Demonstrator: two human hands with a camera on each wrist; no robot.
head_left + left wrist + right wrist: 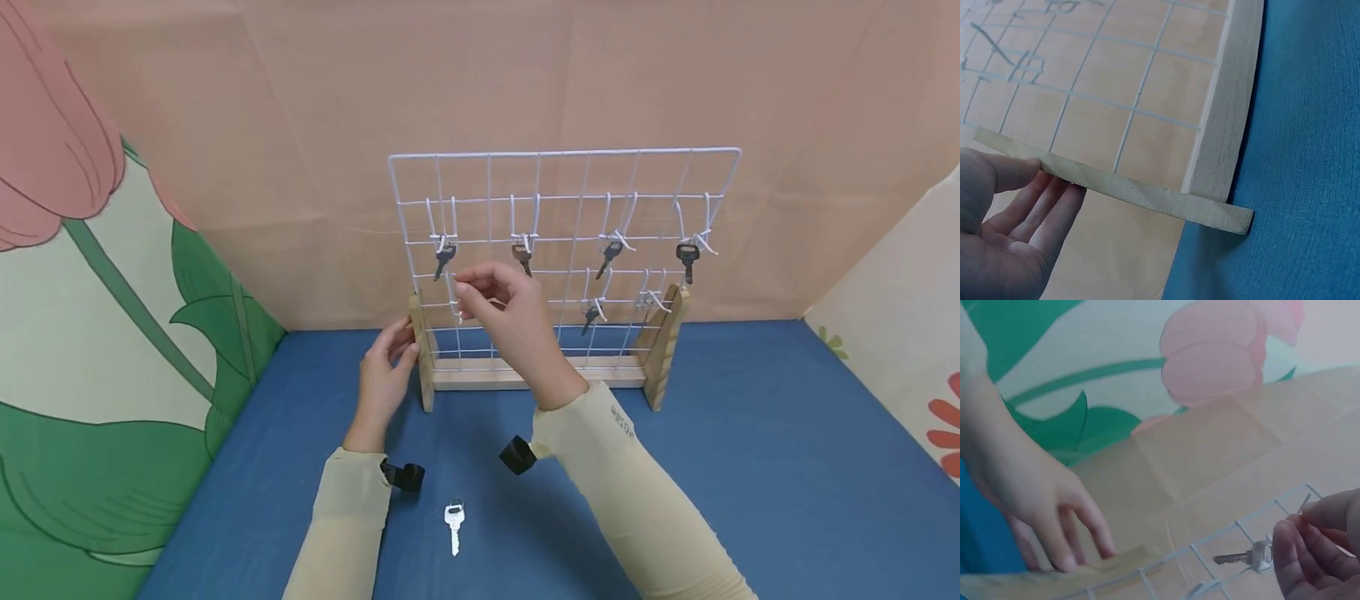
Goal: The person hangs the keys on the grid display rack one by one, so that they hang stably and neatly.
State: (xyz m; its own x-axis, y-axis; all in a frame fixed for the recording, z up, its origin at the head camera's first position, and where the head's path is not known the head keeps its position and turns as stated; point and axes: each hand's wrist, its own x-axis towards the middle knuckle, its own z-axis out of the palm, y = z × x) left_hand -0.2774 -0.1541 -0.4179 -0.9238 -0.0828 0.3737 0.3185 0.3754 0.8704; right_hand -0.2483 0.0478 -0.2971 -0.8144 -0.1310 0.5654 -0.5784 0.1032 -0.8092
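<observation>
My left hand (384,375) holds the wooden side post (1129,197) of a key rack, thumb on one side, fingers on the other. My right hand (510,317) is raised before the left part of the white wire grid (570,197), its thumb and fingertips close together. Whether anything is between them is hidden. Near those fingertips, a key (1250,557) shows in the right wrist view; I cannot tell if they touch it. Dark keys hang from hooks, including one at the upper left (446,254). A silver key (454,525) with a ring lies on the blue table.
Several hooks stick out from the grid, including a lower right hook (651,298). The rack's wooden base (480,380) stands on the blue tabletop (757,467). Behind it hangs a tan backdrop (300,100), with a flower-patterned panel (172,333) on the left.
</observation>
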